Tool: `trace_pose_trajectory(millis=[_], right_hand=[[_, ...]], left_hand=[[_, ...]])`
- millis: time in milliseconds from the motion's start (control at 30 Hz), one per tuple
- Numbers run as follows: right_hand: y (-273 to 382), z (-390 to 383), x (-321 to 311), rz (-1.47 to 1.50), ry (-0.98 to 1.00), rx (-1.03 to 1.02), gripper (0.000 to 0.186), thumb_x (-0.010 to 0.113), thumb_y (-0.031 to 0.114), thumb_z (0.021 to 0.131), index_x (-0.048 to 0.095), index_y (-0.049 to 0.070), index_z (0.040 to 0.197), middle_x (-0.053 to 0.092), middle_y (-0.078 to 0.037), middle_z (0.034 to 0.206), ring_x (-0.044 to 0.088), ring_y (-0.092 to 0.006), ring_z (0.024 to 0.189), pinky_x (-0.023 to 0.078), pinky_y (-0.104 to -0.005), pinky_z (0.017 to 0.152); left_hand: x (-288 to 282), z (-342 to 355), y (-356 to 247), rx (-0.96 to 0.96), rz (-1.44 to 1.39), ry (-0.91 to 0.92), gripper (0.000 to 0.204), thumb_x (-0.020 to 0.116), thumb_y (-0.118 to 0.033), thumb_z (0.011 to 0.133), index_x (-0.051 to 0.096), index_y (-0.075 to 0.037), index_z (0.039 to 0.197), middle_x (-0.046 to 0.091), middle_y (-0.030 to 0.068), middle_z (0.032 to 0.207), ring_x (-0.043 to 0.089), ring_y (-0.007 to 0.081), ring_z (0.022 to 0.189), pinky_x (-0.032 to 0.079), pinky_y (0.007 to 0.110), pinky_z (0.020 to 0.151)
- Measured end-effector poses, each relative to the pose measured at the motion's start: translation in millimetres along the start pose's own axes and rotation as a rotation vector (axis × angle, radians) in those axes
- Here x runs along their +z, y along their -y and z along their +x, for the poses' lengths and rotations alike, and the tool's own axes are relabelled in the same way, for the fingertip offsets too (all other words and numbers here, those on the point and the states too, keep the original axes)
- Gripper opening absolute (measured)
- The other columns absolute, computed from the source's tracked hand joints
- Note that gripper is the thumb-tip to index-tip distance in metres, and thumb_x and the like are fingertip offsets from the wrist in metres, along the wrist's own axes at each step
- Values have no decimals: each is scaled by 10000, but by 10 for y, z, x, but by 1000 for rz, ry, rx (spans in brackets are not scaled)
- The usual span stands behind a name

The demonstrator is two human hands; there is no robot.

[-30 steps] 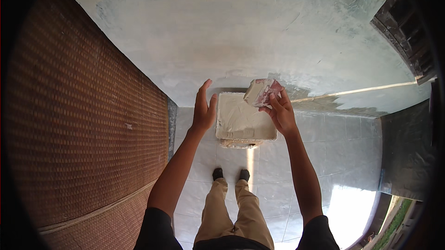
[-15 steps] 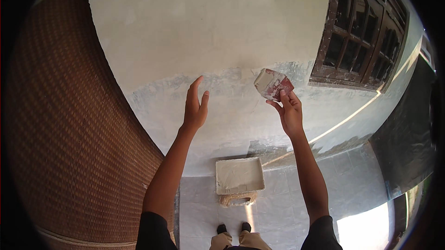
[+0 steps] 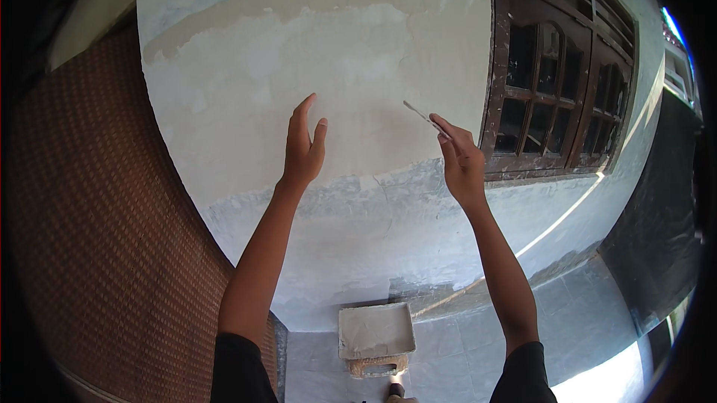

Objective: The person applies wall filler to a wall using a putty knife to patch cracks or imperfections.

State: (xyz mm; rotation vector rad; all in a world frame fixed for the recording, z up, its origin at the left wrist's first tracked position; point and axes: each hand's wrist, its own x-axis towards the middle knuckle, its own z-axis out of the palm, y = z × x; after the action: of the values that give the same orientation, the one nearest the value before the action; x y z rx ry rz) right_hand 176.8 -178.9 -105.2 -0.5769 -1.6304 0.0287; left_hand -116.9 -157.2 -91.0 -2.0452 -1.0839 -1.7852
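Note:
My right hand (image 3: 464, 168) pinches a thin putty spreader (image 3: 421, 114) and holds it nearly edge-on, its far edge pointing up and left. It is in front of the wall (image 3: 351, 126); I cannot tell whether it touches. Pale beige filler coats the wall's middle, with a whiter patch above and a rough bluish-grey band below. My left hand (image 3: 304, 150) is raised before the wall with its fingers stretched and thumb apart, holding nothing. Low down, a rectangular tray (image 3: 376, 332) of pale paste rests on a small stool (image 3: 357, 368) by the wall.
A brown woven panel (image 3: 112, 209) stands along the left. On the right is a dark wooden window (image 3: 515, 67) with glass panes, close to my right hand. Beyond it hangs a black sheet (image 3: 650, 216). Grey tiles (image 3: 441, 358) cover the floor.
Both hands have moved higher up the wall as the view tilted up. The spreader has turned from showing its paste-smeared reddish face to nearly edge-on. My left hand stays open.

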Motion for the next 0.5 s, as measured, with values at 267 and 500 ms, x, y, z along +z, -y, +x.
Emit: trace_pose_trajectory(millis=[267, 500], right_hand=[[-413, 554, 53, -185, -93, -383, 444, 603, -89, 878, 658, 100, 1277, 691, -85, 1228, 596, -323, 1116, 467, -404, 1008], [-651, 1030, 278, -316, -157, -529, 466, 622, -93, 838, 670, 98, 1260, 659, -82, 1286, 562, -360, 1148, 486, -419, 985]], left_hand=[[236, 389, -16, 29, 66, -23, 472, 470, -146, 1014, 387, -55, 1469, 437, 142, 1489, 376, 281, 1419, 271, 428, 1187], [332, 692, 248, 52, 174, -60, 505, 476, -167, 1013, 354, -59, 1491, 400, 136, 1516, 340, 298, 1437, 277, 435, 1181]])
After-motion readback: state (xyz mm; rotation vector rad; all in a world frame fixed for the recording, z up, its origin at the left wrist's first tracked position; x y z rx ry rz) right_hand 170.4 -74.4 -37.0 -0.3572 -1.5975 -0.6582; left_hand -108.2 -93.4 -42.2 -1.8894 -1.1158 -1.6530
